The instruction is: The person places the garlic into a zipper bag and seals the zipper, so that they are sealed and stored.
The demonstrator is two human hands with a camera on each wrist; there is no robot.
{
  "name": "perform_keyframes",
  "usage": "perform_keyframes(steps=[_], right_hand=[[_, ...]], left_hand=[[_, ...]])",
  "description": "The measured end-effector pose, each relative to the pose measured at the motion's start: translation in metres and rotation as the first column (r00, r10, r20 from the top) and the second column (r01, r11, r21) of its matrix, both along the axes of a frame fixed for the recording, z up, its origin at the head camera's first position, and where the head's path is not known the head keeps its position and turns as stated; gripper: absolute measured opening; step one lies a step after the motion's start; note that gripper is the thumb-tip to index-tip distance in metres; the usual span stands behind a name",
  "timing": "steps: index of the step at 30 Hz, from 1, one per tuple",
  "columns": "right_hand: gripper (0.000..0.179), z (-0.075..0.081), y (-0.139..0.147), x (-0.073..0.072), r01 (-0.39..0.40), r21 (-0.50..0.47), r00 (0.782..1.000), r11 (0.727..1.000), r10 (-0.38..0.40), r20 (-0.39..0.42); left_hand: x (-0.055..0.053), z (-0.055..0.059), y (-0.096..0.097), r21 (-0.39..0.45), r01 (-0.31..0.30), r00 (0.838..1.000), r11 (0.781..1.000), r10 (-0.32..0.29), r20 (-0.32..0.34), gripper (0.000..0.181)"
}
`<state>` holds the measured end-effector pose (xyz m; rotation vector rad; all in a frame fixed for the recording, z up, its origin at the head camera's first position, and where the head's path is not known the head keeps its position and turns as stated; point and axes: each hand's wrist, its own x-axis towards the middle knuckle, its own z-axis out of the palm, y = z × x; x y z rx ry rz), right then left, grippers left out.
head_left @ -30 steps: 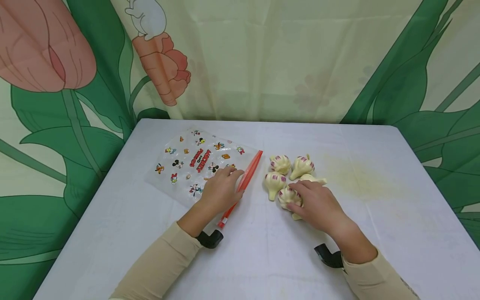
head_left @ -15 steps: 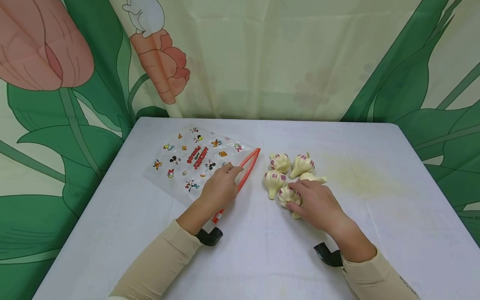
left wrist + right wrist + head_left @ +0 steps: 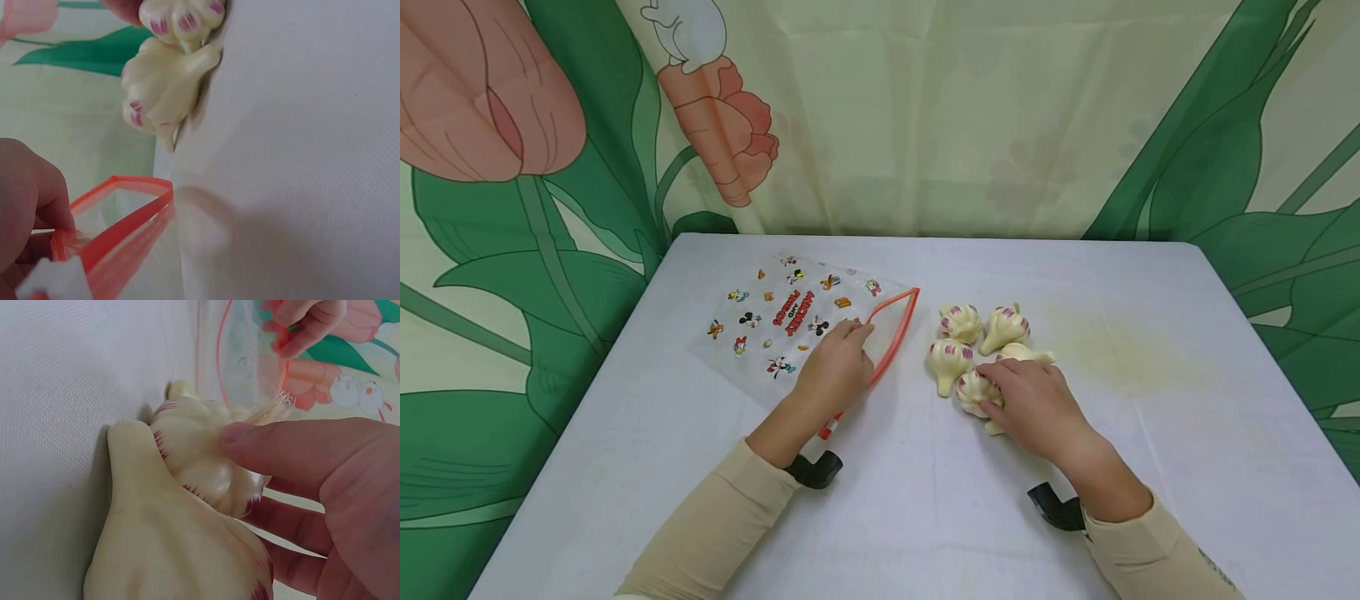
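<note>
A clear plastic zip bag [image 3: 733, 354] with cartoon prints lies on the left of the table, its mouth edged in red [image 3: 904, 330]. My left hand [image 3: 835, 367] pinches one side of that red edge between thumb and fingers, and the mouth gapes in the left wrist view. On the right, my right hand [image 3: 1041, 408] holds a garlic bulb [image 3: 976, 393] with purple streaks; thumb and fingers are on either side of it in the right wrist view. Another garlic bulb [image 3: 169, 550] lies close to the right hand, partly hidden by it in the head view.
Several more garlic bulbs [image 3: 951, 358] cluster beyond the right hand. A white cloth covers the table [image 3: 1150, 333]. Behind its far edge hangs a printed curtain [image 3: 925, 125]. Black camera mounts [image 3: 1057, 507] jut from both wrists.
The bag's red-edged mouth has spread from nearly flat to a wide gap as the left hand drew slightly left and away. The right hand has stayed at the garlic bulb.
</note>
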<state>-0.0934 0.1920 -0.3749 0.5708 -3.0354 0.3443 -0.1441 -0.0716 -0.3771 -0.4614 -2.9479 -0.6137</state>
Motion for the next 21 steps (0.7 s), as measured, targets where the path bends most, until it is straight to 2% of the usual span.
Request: perform_keyframes(steps=[3, 7, 21], right_hand=[[0.042, -0.0005, -0.0004, -0.0004, -0.005, 0.0, 1.0, 1.0, 0.005, 0.001], [0.044, -0.0015, -0.0007, -0.0012, -0.019, -0.017, 1.0, 1.0, 0.02, 0.019], [0.047, -0.0056, -0.0025, -0.0024, -0.037, -0.039, 0.999, 0.999, 0.038, 0.019]], left_hand=[[0.0013, 0.0014, -0.0016, -0.011, 0.001, 0.999, 1.0, -0.001, -0.041, 0.041], [0.0031, 0.0028, -0.0033, -0.017, 0.005, 0.998, 1.0, -0.006, -0.064, 0.042], [0.0024, -0.0005, -0.0071, 0.041, 0.038, 0.995, 0.998, -0.034, -0.097, 0.044]])
